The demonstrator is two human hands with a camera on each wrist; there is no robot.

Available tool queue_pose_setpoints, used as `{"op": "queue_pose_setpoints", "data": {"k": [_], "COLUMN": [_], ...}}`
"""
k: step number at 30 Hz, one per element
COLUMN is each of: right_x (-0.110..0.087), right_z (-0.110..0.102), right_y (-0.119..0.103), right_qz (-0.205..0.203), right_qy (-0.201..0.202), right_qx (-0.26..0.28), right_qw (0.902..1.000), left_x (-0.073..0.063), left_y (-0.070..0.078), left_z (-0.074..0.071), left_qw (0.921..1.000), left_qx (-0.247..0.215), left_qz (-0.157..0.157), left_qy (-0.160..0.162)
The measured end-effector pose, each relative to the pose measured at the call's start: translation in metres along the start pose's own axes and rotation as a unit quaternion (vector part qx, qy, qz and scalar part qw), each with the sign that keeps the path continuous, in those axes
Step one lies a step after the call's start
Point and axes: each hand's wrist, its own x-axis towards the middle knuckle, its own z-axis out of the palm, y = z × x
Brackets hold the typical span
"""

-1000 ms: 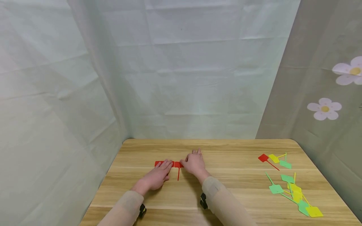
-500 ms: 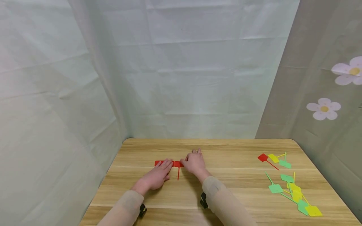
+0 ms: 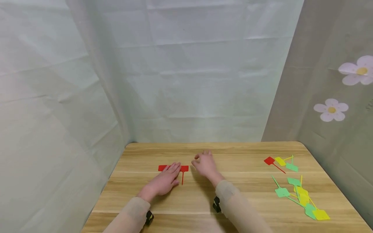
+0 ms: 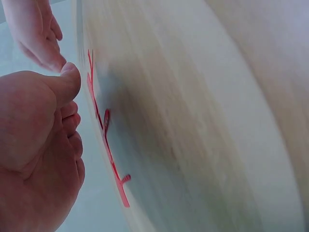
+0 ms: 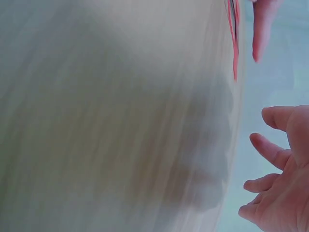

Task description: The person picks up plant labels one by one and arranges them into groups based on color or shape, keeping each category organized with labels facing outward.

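Red label cable ties (image 3: 185, 168) lie in a row at the middle of the table, flat heads side by side, one thin tail pointing toward me. My left hand (image 3: 164, 181) reaches over the row with straight fingers, and its fingertips cover part of the heads. In the left wrist view the red ties (image 4: 107, 140) show edge-on below that hand's palm (image 4: 34, 145). Just right of the row is my right hand (image 3: 205, 164), holding nothing. Its fingers spread loosely apart in the right wrist view, with the fingertips (image 5: 271, 151) away from the red tie (image 5: 235, 48).
At the table's right side lie another red label tie (image 3: 269, 160), a yellow one (image 3: 280, 161) and a green one (image 3: 291, 167). Nearer me, several green ties (image 3: 282, 192) and yellow ties (image 3: 321, 214) overlap. Pale cloth (image 3: 198, 81) hangs behind the wooden table (image 3: 239, 200).
My right hand has let go of the rightmost red tie and moved a little right, fingers spreading. My left hand has shifted slightly right over the row. The view has turned slightly.
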Motion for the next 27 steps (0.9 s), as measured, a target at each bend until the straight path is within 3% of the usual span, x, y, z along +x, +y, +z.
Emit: {"op": "queue_pose_setpoints", "data": {"k": [12, 21, 27], "right_x": [-0.017, -0.022, -0.025], "right_z": [-0.043, -0.056, -0.057], "right_y": [0.055, 0.066, 0.070], "right_qz": [0.054, 0.068, 0.075], "right_qy": [-0.010, -0.004, -0.002], "right_qx": [0.025, 0.022, 0.022], "right_qw": [0.9982, 0.9974, 0.9969], "left_x": [0.011, 0.014, 0.019], "left_y": [0.012, 0.021, 0.024], "left_z": [0.006, 0.006, 0.008], "left_qw": [0.9999, 0.9991, 0.9990], "left_qx": [0.010, 0.022, 0.026], "left_qz": [0.001, -0.025, -0.026], "left_qy": [-0.012, -0.026, -0.027]}}
